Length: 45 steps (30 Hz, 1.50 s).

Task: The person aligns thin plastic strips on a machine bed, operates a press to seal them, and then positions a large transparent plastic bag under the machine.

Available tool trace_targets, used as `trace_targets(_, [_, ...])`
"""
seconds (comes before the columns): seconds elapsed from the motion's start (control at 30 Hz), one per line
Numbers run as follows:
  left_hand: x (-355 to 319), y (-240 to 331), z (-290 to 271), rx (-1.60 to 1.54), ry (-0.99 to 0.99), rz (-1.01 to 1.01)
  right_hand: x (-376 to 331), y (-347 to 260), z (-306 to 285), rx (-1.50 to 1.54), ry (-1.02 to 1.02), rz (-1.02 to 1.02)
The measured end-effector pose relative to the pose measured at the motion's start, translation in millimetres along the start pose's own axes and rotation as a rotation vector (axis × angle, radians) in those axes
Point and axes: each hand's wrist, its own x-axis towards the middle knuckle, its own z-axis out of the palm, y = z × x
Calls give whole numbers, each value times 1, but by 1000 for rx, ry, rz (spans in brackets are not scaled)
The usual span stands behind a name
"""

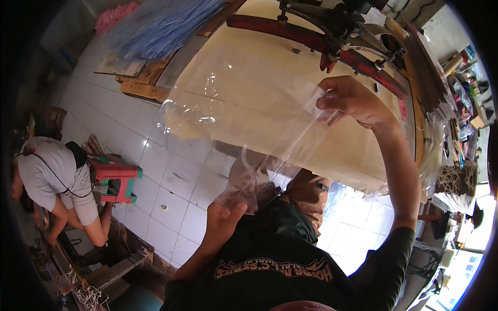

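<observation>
A clear plastic sheet (207, 103), perhaps a bag, stretches between my two hands, and light glints off its creased far left part. My right hand (358, 101) pinches its upper right edge between thumb and fingers, above the tan paper (358, 160) that covers the worktable. Lower and to the left, in front of my body, my left hand (224, 222) grips the near corner with the thumb on top. Through the film the paper, the floor and my lap show. Whether the film is one layer or two, I cannot tell.
Across the table's far side runs a machine with a red bar (280, 32) and dark metal arms. Blue plastic sheets (161, 31) are piled at the far left, near a pink bundle (116, 17). To the left a person (52, 166) bends beside a red and green stool (122, 179).
</observation>
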Motion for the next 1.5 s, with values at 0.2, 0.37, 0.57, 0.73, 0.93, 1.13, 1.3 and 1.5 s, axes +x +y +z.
trace_targets(0.2, [22, 17, -12, -40, 75, 311, -10, -20, 4, 40, 74, -183])
trace_targets(0.37, [62, 71, -29, -91, 134, 618, -10, -53, -8, 88, 200, -410])
trace_targets(0.57, [73, 98, -34, -106, 291, 643, -1, -45, 6, 214, 236, -317])
trace_targets(0.73, [81, 77, -46, -46, 426, 481, 28, 15, 36, 277, 161, -65])
trace_targets(0.93, [80, 80, -47, -23, 404, 443, 46, 28, 38, 397, 116, 94])
trace_targets(1.13, [54, 90, -38, -42, 370, 461, 43, 25, 34, 422, 54, 163])
trace_targets(1.3, [23, 77, -17, -29, 460, 473, 36, 26, 40, 395, 9, 185])
trace_targets(1.5, [59, 93, -19, -144, 371, 426, 53, 41, 24, 653, 46, 177])
